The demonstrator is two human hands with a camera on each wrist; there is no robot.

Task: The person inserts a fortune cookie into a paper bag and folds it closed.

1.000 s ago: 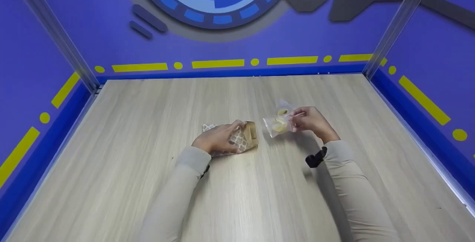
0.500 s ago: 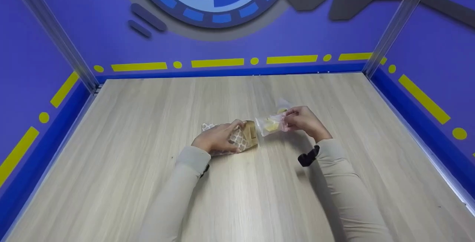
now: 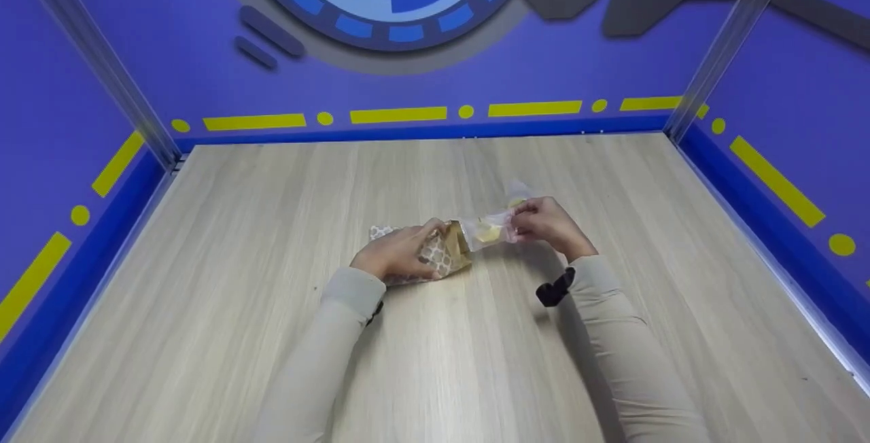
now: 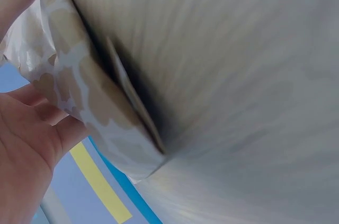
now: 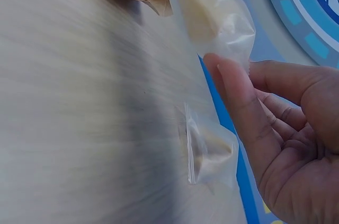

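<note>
Translucent packet (image 3: pixel 488 229) closer to patterned bag (image 3: pixel 437 257), end between right fingers (image 5: pixel 280 79).

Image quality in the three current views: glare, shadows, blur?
Head: pale glare on the near tabletop, shadow beside the right sleeve. Left wrist: tabletop grain soft, dark shadow along the patterned bag. Right wrist: grain smeared, broad shadow, highlights on the held packet.

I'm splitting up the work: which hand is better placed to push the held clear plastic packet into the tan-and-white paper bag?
Probably the right hand: it pinches the packet at the open end of the bag, which the left hand grips.
</note>
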